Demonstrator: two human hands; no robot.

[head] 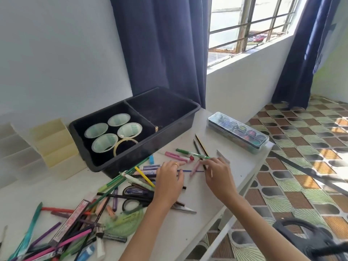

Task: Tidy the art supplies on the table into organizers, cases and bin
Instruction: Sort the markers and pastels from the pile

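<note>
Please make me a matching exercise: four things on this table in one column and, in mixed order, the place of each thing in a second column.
Things
1. tape rolls
2. paint box
3. scissors
4. cream organizer

Places
A. in the heap of pens and pencils
B. left of the black bin
C. in the left compartment of the black bin
D. at the far right corner of the table

Pairs: 1-C; 2-D; 3-A; 4-B
</note>
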